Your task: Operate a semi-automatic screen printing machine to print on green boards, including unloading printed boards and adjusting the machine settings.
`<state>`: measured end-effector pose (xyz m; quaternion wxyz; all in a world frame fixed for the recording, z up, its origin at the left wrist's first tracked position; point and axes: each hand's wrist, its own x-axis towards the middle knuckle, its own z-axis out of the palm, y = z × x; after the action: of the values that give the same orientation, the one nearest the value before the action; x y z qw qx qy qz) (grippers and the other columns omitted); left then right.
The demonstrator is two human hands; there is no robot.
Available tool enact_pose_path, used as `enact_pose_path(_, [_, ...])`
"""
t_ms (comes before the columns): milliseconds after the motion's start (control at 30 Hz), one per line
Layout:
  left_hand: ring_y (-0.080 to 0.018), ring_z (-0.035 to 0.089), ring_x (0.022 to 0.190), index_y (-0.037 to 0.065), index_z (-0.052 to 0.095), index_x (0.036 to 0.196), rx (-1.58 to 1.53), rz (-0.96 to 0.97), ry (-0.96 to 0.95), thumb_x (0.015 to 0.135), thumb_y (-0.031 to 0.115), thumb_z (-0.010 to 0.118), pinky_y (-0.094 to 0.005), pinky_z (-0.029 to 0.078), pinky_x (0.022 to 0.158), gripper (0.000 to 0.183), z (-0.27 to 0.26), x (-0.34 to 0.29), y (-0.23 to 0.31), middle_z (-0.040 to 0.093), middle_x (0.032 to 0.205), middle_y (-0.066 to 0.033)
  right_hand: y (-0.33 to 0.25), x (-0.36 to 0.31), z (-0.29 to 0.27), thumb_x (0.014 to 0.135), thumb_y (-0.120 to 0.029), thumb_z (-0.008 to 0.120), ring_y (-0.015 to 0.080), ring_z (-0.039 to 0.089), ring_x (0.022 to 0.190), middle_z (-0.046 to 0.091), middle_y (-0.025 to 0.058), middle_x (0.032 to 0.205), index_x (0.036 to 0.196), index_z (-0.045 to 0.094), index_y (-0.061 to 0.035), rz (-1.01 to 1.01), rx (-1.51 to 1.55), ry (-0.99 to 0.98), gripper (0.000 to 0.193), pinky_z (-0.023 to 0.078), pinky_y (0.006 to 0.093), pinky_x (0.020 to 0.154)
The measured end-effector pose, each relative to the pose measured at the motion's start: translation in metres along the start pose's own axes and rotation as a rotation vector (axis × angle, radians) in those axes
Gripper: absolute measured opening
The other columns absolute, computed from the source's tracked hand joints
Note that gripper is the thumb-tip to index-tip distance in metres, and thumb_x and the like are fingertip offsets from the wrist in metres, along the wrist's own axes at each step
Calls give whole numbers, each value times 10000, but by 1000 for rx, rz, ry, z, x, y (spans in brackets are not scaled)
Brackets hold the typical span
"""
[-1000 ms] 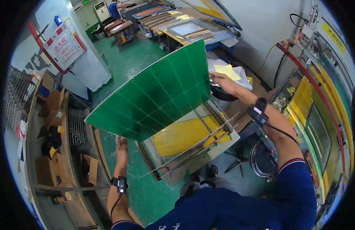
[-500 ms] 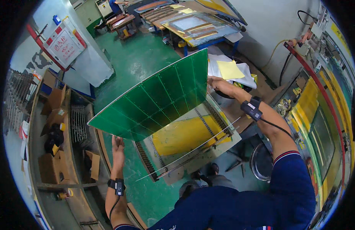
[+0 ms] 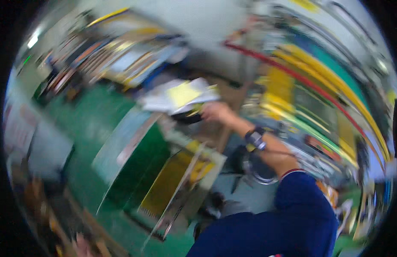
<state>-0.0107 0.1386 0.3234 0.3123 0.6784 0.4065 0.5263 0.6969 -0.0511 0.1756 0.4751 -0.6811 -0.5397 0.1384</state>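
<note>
The whole picture is smeared by motion. A thin green panel (image 3: 140, 171) with fine lines stands in the open rack (image 3: 215, 165), its upper edge leaning out to the left. No hand is on it. Apart from the panel, my right hand (image 3: 215, 111) is stretched forward beside the yellow sheet (image 3: 183, 94) and the white wrapping (image 3: 157, 96). Its fingers are too blurred to read. Low at the left edge, a blurred skin-coloured patch looks like my left hand (image 3: 82, 246); its fingers do not show clearly. A thin rod (image 3: 175, 197) lies across the near side of the rack.
Tables with flat frames and boards (image 3: 130, 64) stand at the back. On the right is a bench with yellow-edged screens (image 3: 310, 98) and a red bar (image 3: 292, 75). A round metal-rimmed stool (image 3: 260, 180) stands beside the rack. Shelving (image 3: 48, 214) runs along the left.
The view has swung to the right. Both hands have come off the green panel, which now rests lower in the rack. My right hand has moved away from it.
</note>
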Motion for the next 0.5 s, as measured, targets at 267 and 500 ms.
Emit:
enact_pose_path(267, [-390,576,1137,-70,439,1367,-795,253,-912,983,244,457,-481,492,960,497,108,-48,28,519,1326,-272,-85,-287,15,970,-250,575,121,635,828,684,33,921,1098,669,-64,862,724,663,245,507,254,744])
enact_pose_path(500, [-354,615,1091,-122,467,1318,-872,-213,-1229,941,172,526,-434,529,908,482,285,-128,89,629,1176,-235,-34,-502,-24,893,-211,614,159,637,689,680,86,817,1003,676,13,1017,530,1159,258,518,313,581])
